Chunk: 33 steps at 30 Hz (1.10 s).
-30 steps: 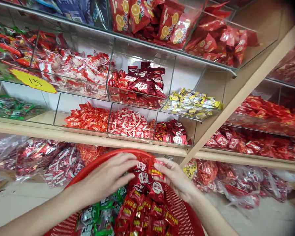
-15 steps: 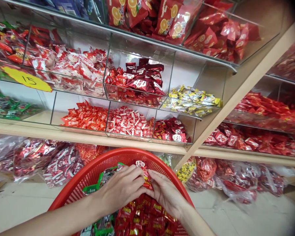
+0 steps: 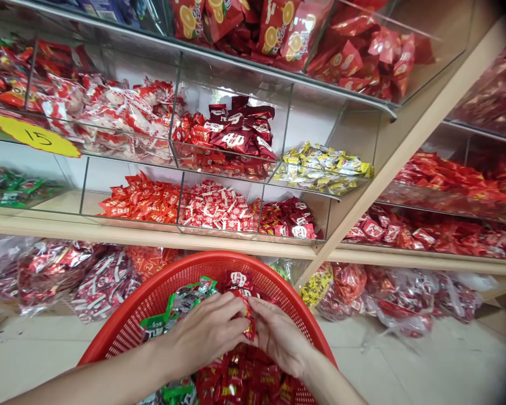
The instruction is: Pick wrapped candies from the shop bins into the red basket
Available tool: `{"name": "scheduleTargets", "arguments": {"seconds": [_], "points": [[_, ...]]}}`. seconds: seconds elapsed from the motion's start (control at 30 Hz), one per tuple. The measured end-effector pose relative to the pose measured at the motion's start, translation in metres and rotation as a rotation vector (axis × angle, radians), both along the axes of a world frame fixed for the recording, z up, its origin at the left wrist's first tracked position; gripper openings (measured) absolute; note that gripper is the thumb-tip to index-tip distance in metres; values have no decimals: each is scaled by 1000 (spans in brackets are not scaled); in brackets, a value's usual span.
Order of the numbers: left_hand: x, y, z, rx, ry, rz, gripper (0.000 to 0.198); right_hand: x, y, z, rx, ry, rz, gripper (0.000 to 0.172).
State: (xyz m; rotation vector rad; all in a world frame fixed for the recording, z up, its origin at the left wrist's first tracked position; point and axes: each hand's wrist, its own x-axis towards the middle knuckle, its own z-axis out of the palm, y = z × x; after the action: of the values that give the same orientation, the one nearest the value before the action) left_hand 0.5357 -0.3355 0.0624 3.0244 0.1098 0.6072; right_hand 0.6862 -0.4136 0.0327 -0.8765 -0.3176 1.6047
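1 red candy packet [image 3: 248, 323] pinched between curled left hand [image 3: 204, 337] and right hand [image 3: 280, 344], over red plastic basket [image 3: 206, 264]; yellow tag [image 3: 34, 135] reads 15.

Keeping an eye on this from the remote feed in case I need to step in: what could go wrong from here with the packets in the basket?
The small red packet pinched between the left hand and right hand might slip and drop among the red packets in the red plastic basket. Green packets lie close to those red ones, so the kinds could get mixed. A piece falling past the rim could land among the bagged sweets beside the basket.
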Motion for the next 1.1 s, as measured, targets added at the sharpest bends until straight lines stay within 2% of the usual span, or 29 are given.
{"name": "scheduleTargets", "arguments": {"seconds": [0.23,0.43,0.53,0.7,0.77,0.9,1.1], "points": [[-1,-2,3,39,52,-62,15,-2,-3,1,-32,8,-26,17],[-3,-6,5,-113,75,-57,13,-4,-4,1,4,6,-25,17],[-3,-3,9,-184,80,-77,19,-3,-4,1,0,-20,-17,15],[-1,11,16,-314,-66,-2,30,-1,-7,3,10,-28,9,20],[0,14,15,-296,-51,-20,28,-1,-9,5,-4,-16,39,23],[1,12,10,-155,40,-75,20,-1,-10,9,21,18,144,34],[0,13,9,-58,97,-69,14,4,-9,13,9,13,181,32]]}}
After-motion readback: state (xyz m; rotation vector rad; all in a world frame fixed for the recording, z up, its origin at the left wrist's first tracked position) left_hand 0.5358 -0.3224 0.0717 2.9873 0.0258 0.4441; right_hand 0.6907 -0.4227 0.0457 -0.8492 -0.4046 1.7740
